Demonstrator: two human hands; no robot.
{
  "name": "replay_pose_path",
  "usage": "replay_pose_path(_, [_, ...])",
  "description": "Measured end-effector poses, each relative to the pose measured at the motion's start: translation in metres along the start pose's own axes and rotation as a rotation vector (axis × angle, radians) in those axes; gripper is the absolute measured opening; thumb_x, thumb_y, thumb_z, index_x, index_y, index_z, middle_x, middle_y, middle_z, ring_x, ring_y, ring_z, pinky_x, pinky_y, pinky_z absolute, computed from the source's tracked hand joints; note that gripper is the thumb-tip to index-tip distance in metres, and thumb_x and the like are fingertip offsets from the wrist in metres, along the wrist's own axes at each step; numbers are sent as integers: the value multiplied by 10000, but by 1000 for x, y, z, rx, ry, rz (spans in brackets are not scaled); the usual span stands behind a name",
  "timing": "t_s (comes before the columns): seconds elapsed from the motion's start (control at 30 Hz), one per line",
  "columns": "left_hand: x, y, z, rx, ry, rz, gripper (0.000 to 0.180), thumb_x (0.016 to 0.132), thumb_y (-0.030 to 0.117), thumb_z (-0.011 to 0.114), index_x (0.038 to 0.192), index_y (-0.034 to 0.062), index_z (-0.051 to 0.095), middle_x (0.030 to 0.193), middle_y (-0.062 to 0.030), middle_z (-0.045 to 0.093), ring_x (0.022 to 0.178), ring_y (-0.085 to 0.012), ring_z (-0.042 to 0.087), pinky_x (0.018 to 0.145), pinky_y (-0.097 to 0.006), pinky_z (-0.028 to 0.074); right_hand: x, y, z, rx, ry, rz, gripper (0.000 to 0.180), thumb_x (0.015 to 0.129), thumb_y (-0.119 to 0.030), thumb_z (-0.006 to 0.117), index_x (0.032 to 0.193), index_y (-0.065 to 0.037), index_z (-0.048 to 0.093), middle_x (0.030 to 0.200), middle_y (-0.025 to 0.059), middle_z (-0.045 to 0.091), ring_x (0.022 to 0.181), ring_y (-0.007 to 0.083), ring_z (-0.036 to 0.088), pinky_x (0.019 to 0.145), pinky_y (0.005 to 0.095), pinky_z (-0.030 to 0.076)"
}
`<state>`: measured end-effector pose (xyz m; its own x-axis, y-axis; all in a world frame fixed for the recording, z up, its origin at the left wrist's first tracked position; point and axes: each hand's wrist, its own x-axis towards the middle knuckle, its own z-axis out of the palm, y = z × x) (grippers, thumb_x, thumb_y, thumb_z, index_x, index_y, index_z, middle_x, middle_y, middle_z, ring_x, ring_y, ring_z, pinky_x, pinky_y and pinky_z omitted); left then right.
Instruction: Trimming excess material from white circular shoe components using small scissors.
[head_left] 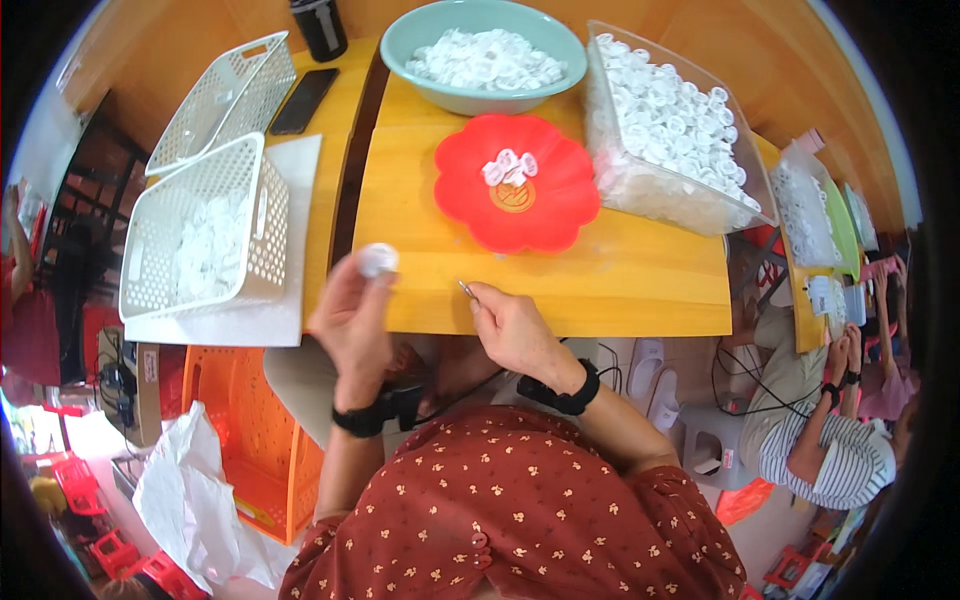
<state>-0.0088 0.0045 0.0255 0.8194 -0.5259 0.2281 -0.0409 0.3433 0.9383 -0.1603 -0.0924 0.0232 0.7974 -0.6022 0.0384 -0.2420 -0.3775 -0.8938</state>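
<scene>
Between the thumb and fingers of my left hand (355,318) is a small round white plastic piece (378,260), held up over the table's near left edge. My right hand (512,328) is closed around a thin metal tool (466,289) whose tip points up and left; its kind is hidden by my fingers. Just beyond both hands lies a red flower-shaped plate (560,215) with several small white pieces (512,166) on it. The two hands are apart, each near the front edge of the yellow wooden table (640,290).
A green basin (400,60) and a clear bin (690,205), both full of white pieces, stand at the back. White baskets (190,300) and a phone (305,101) are at left. An orange crate (265,480) sits below; another person (830,455) works at right.
</scene>
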Motion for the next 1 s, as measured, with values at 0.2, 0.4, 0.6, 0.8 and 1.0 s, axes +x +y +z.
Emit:
replay_pose_path(0.2, [58, 87, -46, 762, 557, 680, 309, 811, -53, 582, 1119, -31, 575, 1169, -160, 571, 995, -215, 577, 810, -270, 463, -11, 6, 3, -19, 24, -145, 276, 843, -84, 477, 1109, -32, 529, 705, 193, 561, 636, 366, 556, 568, 418, 436])
replay_pose_path(0.4, [52, 73, -40, 916, 373, 741, 471, 759, -71, 618, 1212, -6, 505, 1244, -142, 523, 1104, -244, 519, 842, -317, 420, -5, 7, 5, 29, 31, -136, 292, 836, -77, 479, 1121, -36, 533, 700, 189, 562, 620, 355, 554, 567, 407, 437])
replay_pose_path(0.6, [45, 30, 25, 773, -486, 515, 325, 755, -68, 563, 1074, -9, 576, 1118, -216, 561, 1012, -358, 552, 863, -357, 452, -11, 12, 2, 150, 57, -167, 261, 831, -30, 477, 1079, 2, 548, 676, 154, 555, 573, 254, 547, 565, 319, 444])
replay_pose_path(0.8, [61, -19, 59, 858, -423, 315, 338, 799, 15, 563, 1135, -11, 540, 1085, -253, 556, 991, -362, 554, 853, -364, 449, -16, 21, -3, 491, 26, -175, 164, 908, -63, 442, 1010, 20, 540, 702, 11, 550, 540, 62, 455, 512, 206, 399])
replay_pose_path(1.0, [51, -40, 69, 219, -372, -148, 475, 832, 33, 555, 1272, -41, 395, 772, -78, 621, 553, -92, 554, 456, -206, 423, -16, 20, -13, 596, -53, 14, 174, 910, -80, 449, 998, 47, 529, 705, 16, 537, 640, 66, 484, 599, 204, 417])
